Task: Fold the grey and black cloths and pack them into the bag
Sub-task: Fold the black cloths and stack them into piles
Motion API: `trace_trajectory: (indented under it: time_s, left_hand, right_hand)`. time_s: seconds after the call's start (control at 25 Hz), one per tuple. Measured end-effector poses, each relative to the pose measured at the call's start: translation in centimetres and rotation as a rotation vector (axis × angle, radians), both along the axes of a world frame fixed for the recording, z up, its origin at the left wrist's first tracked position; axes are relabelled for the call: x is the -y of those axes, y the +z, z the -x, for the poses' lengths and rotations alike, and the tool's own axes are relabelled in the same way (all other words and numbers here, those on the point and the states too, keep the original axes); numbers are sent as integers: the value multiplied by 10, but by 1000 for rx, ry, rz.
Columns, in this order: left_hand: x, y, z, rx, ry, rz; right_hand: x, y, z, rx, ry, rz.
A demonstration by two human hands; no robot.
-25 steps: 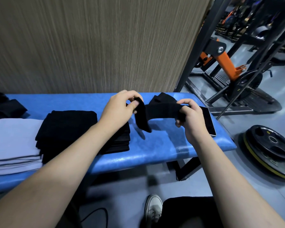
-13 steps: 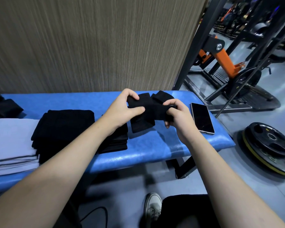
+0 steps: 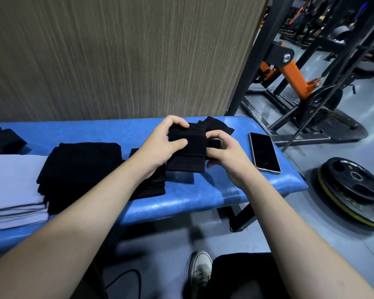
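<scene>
A small black cloth (image 3: 187, 154), folded over on itself, hangs just above the blue bench (image 3: 194, 190) between both hands. My left hand (image 3: 163, 145) pinches its left side with thumb on top. My right hand (image 3: 225, 152) grips its right end. Behind it another black cloth (image 3: 216, 126) lies on the bench. A stack of folded black cloths (image 3: 82, 165) sits to the left, with a lower black pile (image 3: 153, 184) partly under my left forearm. Folded grey cloths (image 3: 13, 186) are stacked at the far left. No bag is in view.
A dark phone (image 3: 264, 152) lies face up near the bench's right end. A black weight plate (image 3: 354, 188) rests on the floor at right, gym machine frames (image 3: 289, 67) behind it. A wood-grain wall backs the bench. More dark fabric (image 3: 2, 141) sits far left. My shoe (image 3: 200, 268) is below.
The black cloth was stretched out between the hands; the hands have come together, doubling it into a compact fold. The phone, earlier partly hidden by my right hand, shows fully.
</scene>
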State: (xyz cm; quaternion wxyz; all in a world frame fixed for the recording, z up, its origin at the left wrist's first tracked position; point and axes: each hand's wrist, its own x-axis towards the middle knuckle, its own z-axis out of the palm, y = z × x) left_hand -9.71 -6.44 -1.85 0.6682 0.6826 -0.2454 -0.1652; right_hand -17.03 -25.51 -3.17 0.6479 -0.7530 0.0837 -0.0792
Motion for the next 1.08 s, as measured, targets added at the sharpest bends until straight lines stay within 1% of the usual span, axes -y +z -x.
trace_trajectory:
  time_s: [0.08, 0.24, 0.32, 0.44, 0.52, 0.68, 0.84, 0.96, 1.08]
  left_hand:
    - [3, -3, 1, 14, 24, -33]
    - [7, -6, 0, -2, 68, -30]
    - [8, -8, 0, 4, 87, -37]
    - [9, -8, 0, 82, 143, -113]
    - [9, -7, 1, 132, 165, -139]
    - [7, -4, 5, 180, 144, -143]
    - [-2, 0, 2, 99, 146, -130]
    - [-13, 4, 2, 141, 177, -207]
    - [-30, 7, 0, 172, 214, -304]
  right_hand:
    - [-4, -3, -2, 16, 42, -5]
    - [-6, -4, -4, 37, 24, -30]
    - [-7, -1, -3, 15, 41, -110]
    - [-10, 4, 0, -27, 137, -266]
    - [-10, 5, 1, -24, 179, -311]
    - [-12, 3, -2, 36, 78, -228]
    - [-11, 4, -4, 75, 28, -182]
    - [-16, 5, -6, 88, 11, -108]
    - [-28, 5, -12, 55, 23, -24]
